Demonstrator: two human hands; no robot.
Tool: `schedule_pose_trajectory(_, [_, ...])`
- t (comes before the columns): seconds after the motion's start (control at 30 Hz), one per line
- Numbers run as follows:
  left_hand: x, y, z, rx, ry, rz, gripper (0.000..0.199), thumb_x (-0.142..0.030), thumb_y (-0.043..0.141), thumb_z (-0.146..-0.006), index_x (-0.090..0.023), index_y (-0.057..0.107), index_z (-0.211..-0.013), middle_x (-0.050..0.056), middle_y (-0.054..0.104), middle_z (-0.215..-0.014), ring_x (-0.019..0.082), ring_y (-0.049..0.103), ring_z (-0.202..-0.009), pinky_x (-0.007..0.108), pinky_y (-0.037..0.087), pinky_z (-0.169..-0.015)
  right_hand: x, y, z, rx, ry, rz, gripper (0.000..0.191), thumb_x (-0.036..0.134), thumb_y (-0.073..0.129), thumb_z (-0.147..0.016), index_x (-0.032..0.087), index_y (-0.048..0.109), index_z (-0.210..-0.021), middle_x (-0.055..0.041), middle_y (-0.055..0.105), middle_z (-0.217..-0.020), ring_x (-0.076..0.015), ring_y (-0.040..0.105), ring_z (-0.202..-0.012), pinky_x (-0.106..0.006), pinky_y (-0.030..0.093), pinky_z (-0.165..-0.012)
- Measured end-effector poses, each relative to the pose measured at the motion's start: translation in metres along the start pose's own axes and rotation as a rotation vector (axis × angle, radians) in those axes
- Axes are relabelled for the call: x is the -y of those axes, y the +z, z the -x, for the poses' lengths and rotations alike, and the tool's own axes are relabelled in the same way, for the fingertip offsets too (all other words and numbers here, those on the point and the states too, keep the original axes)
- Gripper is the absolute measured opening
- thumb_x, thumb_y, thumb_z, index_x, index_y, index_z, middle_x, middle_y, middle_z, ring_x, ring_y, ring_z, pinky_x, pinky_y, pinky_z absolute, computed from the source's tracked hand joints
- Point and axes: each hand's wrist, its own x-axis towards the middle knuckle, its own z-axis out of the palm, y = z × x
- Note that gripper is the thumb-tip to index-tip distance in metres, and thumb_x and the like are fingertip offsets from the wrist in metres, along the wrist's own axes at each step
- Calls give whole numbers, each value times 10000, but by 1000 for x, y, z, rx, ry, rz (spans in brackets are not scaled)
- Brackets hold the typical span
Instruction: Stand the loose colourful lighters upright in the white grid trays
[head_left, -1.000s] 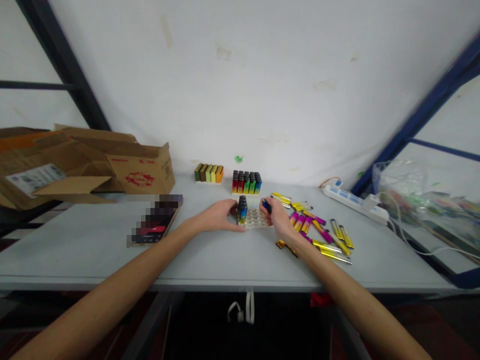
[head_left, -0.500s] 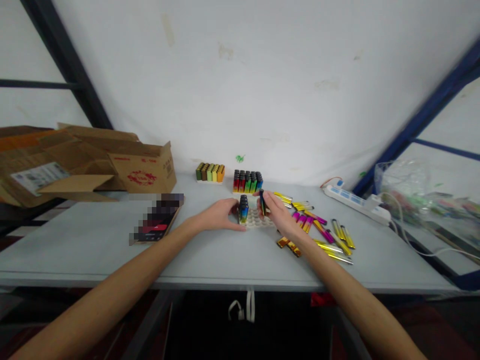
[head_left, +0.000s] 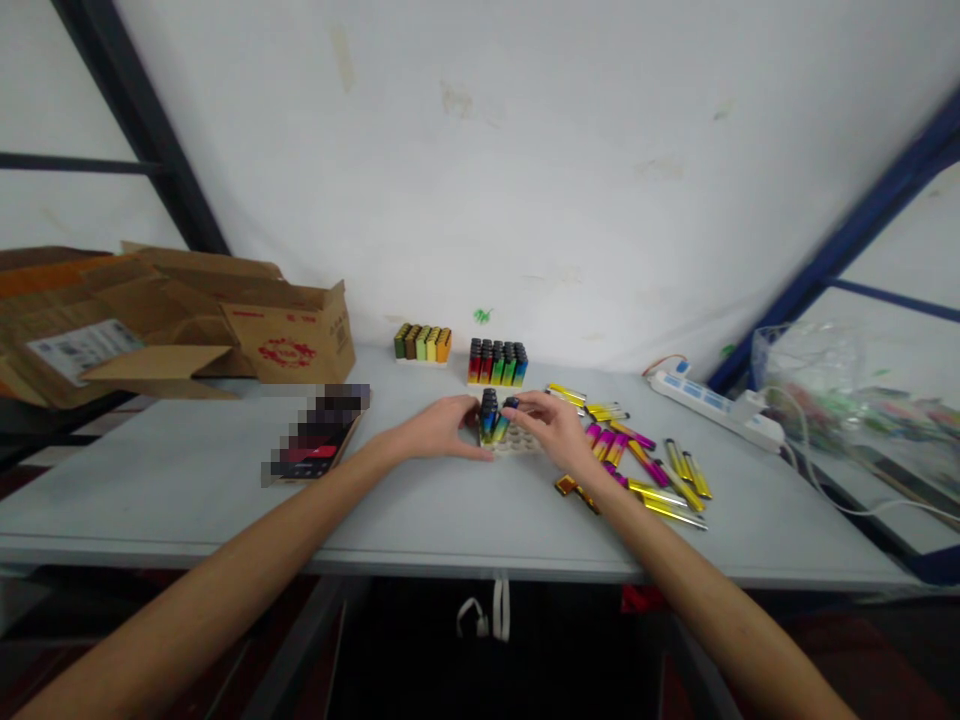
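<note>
My left hand (head_left: 444, 427) is curved around the left end of a white tray with round holes (head_left: 523, 441), thumb at its near corner and fingers at the far side. A row of blue-to-yellow lighters (head_left: 488, 415) with dark tops stands upright in the tray's left end. Between its fingertips my right hand (head_left: 555, 428) holds another blue-green-yellow lighter (head_left: 501, 427), tilted, just right of that row. Whether this lighter's lower end sits in a hole I cannot tell.
Behind stand filled trays of multicoloured lighters (head_left: 498, 362) and green-to-orange lighters (head_left: 423, 344). Loose purple-and-gold lighters (head_left: 615, 448) and gold ones (head_left: 667, 505) lie right. A power strip (head_left: 712, 408) is at the back right, cardboard boxes (head_left: 292, 335) left.
My right hand has moved slightly left, bringing its lighter from over the middle of the tray to beside the standing row. My left hand stays at the tray's left end.
</note>
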Motion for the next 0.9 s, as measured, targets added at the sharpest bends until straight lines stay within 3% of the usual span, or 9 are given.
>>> schedule_pose_trajectory(0.2, [0, 0, -1, -5, 6, -17, 670, -766, 765, -628, -185, 614, -925, 64, 690, -900, 250, 636, -778, 319, 455, -677, 1, 3, 6, 120, 48, -56, 369, 519, 764, -844, 185, 719, -994, -50, 781, -799, -227, 764, -732, -324, 607, -701])
schedule_pose_trajectory(0.43, [-1, 0, 0, -12, 15, -23, 652, -727, 781, -637, -177, 628, -952, 59, 683, -888, 244, 624, -767, 317, 452, -664, 1, 0, 7, 182, -162, 315, 302, 498, 662, -948, 199, 699, -972, -57, 762, -839, -202, 741, -748, -280, 553, -695])
schedule_pose_trajectory(0.67, [-1, 0, -1, -13, 17, -23, 678, -734, 782, -635, -171, 630, -980, 73, 689, -922, 256, 639, -786, 331, 470, -690, 20, -17, -1, 409, -308, 586, 272, 411, 550, -1034, 168, 670, -1019, -48, 716, -788, -162, 648, -678, -254, 462, -680])
schedule_pose_trajectory(0.9, [-4, -3, 0, 2, 9, 7, 649, -703, 776, -649, -173, 654, -1004, 59, 695, -898, 260, 642, -787, 331, 466, -685, 10, 6, -7, 377, -234, 663, 297, 414, 653, -975, 161, 660, -821, -63, 682, -754, -170, 606, -663, -264, 411, -645])
